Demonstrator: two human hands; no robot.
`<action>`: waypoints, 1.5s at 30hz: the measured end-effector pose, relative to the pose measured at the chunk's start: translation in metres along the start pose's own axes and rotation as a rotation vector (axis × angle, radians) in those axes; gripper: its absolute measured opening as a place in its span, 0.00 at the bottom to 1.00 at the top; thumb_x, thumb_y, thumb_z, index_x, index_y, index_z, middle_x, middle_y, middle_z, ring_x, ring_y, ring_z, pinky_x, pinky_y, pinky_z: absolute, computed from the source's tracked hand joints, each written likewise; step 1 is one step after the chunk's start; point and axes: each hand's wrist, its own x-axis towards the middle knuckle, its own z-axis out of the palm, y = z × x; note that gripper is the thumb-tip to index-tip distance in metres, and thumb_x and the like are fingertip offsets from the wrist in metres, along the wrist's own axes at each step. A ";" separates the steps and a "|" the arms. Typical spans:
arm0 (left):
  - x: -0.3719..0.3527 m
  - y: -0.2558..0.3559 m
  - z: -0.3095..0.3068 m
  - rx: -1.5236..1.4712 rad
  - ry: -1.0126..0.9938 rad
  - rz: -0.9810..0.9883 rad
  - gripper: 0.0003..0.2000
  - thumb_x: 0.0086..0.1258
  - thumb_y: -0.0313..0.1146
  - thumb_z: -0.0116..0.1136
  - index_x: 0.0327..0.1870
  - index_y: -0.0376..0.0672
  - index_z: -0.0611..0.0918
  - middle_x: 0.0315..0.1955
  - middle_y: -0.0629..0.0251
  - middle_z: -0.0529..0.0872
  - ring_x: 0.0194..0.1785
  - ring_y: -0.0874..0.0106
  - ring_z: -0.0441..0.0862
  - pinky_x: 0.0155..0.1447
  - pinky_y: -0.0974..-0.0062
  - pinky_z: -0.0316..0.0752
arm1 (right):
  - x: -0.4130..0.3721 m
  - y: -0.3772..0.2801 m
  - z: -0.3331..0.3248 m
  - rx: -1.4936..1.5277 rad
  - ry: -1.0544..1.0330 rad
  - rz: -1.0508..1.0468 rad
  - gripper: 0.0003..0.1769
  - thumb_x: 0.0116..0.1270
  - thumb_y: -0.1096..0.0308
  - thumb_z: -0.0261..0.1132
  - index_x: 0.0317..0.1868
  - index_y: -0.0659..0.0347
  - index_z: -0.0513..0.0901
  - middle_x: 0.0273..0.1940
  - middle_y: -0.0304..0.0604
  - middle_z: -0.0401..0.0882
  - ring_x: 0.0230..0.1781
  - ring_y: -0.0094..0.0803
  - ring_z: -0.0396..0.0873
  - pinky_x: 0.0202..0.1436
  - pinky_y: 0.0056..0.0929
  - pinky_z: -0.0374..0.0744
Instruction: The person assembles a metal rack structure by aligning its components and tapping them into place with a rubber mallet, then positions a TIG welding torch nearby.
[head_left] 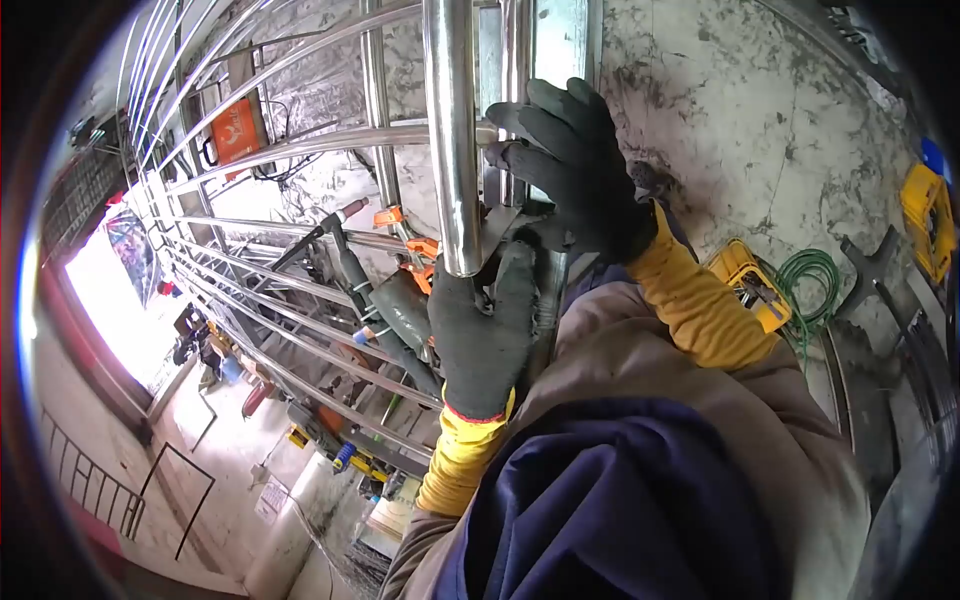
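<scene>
My left hand (482, 345), in a dark grey glove, is at the lower end of a thick polished metal tube (452, 140). One finger points up; the others are partly hidden, so their grip is unclear. Higher up and to the right, my right hand (585, 165), in a black glove, has its fingers stretched out to the left and apart. Its fingertips reach across a thinner upright tube (515, 60) beside a flat pale metal bar (561, 45). Orange clamps (422, 262) sit left of my left hand on a dark tool or fixture.
Curved metal rods (300, 290) fan out to the left. An orange box (237, 135) stands behind them. On the right are a yellow case (750, 285), a coiled green hose (808, 285) and another yellow case (925, 220). Black thin frames (180, 455) lie at lower left.
</scene>
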 end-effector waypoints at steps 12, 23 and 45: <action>-0.003 -0.008 -0.014 0.017 -0.060 0.015 0.13 0.78 0.29 0.61 0.57 0.33 0.85 0.40 0.59 0.91 0.43 0.71 0.87 0.49 0.69 0.80 | 0.007 -0.012 -0.015 0.149 0.057 0.024 0.30 0.59 0.44 0.72 0.53 0.58 0.89 0.65 0.47 0.82 0.70 0.51 0.73 0.77 0.56 0.66; -0.095 -0.043 -0.042 -0.362 0.408 -0.058 0.15 0.80 0.27 0.61 0.63 0.30 0.84 0.49 0.61 0.90 0.50 0.75 0.87 0.57 0.77 0.80 | 0.033 0.012 -0.078 0.101 -0.258 -0.254 0.25 0.63 0.72 0.69 0.63 0.55 0.85 0.70 0.49 0.78 0.71 0.54 0.73 0.78 0.54 0.69; -0.172 -0.141 -0.078 -0.678 0.825 0.023 0.12 0.81 0.24 0.60 0.60 0.32 0.84 0.51 0.52 0.92 0.48 0.63 0.92 0.56 0.66 0.86 | 0.107 -0.023 -0.085 0.422 -0.943 -0.123 0.19 0.76 0.64 0.71 0.61 0.65 0.88 0.74 0.45 0.77 0.70 0.35 0.78 0.70 0.37 0.77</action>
